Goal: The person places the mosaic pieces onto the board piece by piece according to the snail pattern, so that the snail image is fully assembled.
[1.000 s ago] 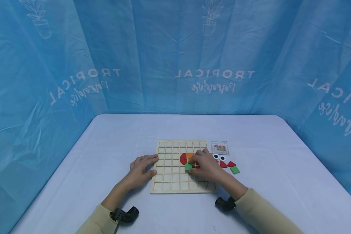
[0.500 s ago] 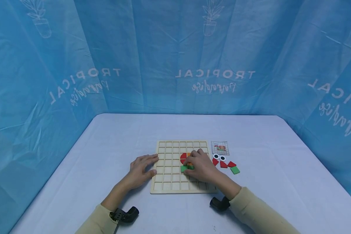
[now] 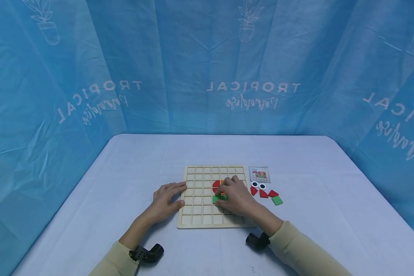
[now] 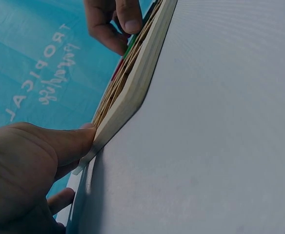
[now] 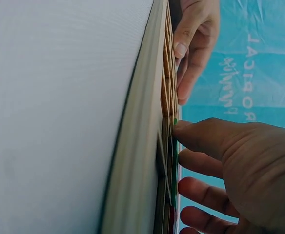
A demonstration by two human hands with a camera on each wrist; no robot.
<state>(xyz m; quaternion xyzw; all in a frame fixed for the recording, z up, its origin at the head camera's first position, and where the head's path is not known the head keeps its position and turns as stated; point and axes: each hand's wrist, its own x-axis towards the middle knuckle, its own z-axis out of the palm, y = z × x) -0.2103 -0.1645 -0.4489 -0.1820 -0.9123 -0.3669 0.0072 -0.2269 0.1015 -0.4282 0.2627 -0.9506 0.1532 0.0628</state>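
Observation:
My left hand (image 3: 166,201) rests along the left edge of a wooden grid board (image 3: 197,211), its thumb on the rim and its fingers extended. My right hand (image 3: 237,198) is over the middle of the board. In the right wrist view its thumb and fingertips touch a green square tile (image 5: 175,122) lying flat in the grid. From above, the green tile (image 3: 215,199) sits just below a red rounded tile (image 3: 216,186). An orange tile and more green are partly hidden beneath the right hand.
Right of the board lies a small printed picture card (image 3: 259,174). Below it are two round eye pieces (image 3: 258,185), several red curved tiles (image 3: 263,194) and another green square tile (image 3: 277,200). A blue curtain (image 3: 207,69) hangs behind the white table (image 3: 141,157).
My right hand has moved slightly left and lowered the green tile from a tilt to flat in the grid. The left hand has stayed still.

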